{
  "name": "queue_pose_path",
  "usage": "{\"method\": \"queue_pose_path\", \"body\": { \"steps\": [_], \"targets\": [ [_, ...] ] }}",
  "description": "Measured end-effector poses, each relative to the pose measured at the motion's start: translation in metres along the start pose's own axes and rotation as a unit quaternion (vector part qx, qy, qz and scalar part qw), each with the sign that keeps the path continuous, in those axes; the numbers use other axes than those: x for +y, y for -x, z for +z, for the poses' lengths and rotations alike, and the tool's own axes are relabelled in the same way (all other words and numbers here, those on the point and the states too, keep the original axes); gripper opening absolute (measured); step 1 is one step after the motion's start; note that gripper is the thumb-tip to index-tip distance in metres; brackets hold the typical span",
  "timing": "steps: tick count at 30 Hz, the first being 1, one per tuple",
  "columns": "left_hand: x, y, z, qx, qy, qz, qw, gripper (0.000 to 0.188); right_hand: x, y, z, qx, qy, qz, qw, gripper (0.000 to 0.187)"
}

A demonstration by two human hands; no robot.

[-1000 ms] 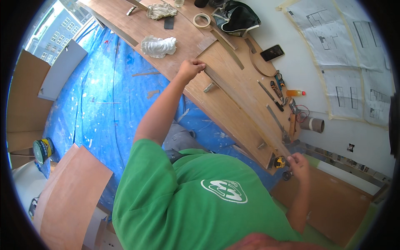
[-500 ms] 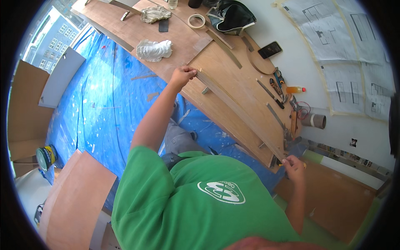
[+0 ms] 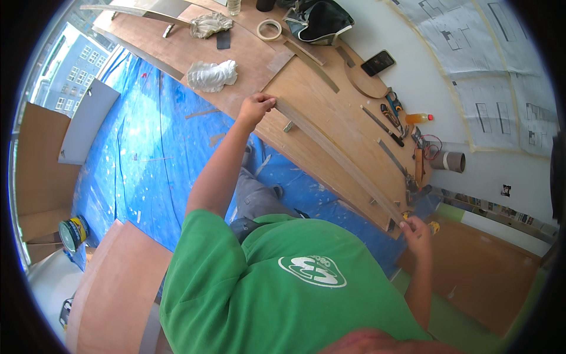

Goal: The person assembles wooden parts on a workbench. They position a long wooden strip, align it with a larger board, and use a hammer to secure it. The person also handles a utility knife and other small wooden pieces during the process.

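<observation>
Wood strip (image 3: 331, 146): ends partly covered by the fingers of the left hand (image 3: 256, 111) and right hand (image 3: 417, 235).
Yellow object (image 3: 435, 227): partly behind the right hand; we cannot tell its kind.
Dark bag (image 3: 330, 29), dark cup (image 3: 265, 5), clear bottle (image 3: 234, 7): tops cut off by the upper edge.
Wall drawings (image 3: 501, 88): cropped at the rim; finest marks too small for us.

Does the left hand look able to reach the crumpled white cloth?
Probably yes: the crumpled white cloth lies near the left hand, nothing between them, though that hand is holding one end of the wooden strip.
</observation>
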State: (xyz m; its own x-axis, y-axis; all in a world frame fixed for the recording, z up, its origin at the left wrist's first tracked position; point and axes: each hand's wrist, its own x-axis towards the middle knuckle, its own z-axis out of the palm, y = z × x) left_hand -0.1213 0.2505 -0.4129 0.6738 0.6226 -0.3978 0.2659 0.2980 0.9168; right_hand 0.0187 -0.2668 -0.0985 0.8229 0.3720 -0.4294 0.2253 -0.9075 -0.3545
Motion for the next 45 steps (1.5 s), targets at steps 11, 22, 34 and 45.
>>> {"method": "queue_pose_path", "body": {
  "steps": [11,22,34,45],
  "targets": [
    [0.014,-0.003,-0.003,0.002,-0.002,-0.004,1.0,0.026,-0.005,-0.008,0.0,0.004,0.015,-0.013,1.0,0.023],
    [0.018,-0.011,0.0,0.024,-0.021,0.035,0.999,0.023,-0.011,-0.015,-0.009,0.004,0.014,0.002,1.0,0.022],
    [0.023,-0.007,0.001,0.015,-0.043,0.011,0.999,0.025,-0.016,-0.015,-0.006,-0.003,-0.002,0.012,1.0,0.021],
    [0.009,-0.022,0.001,0.01,-0.05,0.011,0.999,0.024,-0.001,-0.019,-0.006,-0.003,-0.002,0.002,1.0,0.022]
  ]
}}
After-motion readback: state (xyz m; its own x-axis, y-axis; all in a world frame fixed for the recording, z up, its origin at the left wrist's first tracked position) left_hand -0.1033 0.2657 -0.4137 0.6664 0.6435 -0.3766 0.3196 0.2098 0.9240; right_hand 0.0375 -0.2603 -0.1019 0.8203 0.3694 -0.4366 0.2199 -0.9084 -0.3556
